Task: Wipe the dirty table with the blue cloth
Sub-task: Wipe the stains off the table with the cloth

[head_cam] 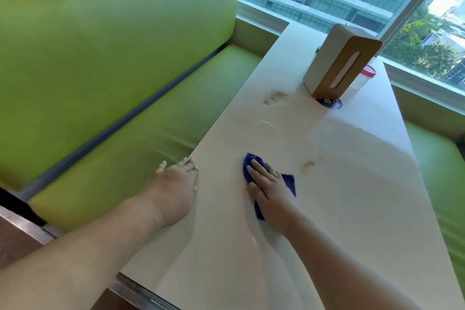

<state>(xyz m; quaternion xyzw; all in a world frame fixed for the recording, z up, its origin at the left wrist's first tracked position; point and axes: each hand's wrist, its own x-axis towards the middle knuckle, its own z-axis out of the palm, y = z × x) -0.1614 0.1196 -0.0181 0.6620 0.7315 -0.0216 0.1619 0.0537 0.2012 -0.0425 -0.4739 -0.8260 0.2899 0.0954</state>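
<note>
Blue cloth (289,182) lies flat on the white table (339,209), near the middle of the near half. The right hand (267,187) presses down on it with flat, spread fingers, so the cloth is held under the palm, not gripped in a fist. The left hand (177,184) rests open on the table's left edge, holding nothing, as if to keep the person steady.

Just to the right of the cloth is 1 small brown stain (307,166), not yet touched. Farther away is a bigger brown stain (274,96), and between them the top looks wet and shiny. So I think the job is only partly done.

What could go wrong? The cloth is bunched up and small under the hand, so it could slip out or just smear the brown mess around. The wet top could make the hand slide too.

Farther back stands a tall tissue box (337,63) with a wooden face. A hard push toward the far stain could knock it over. Behind it sits a white tub with a red lid (366,75), which could get bumped too.

Under the box is a dark round sticker (329,102) with some pale marks. I cannot read them. I see no other words.
</note>
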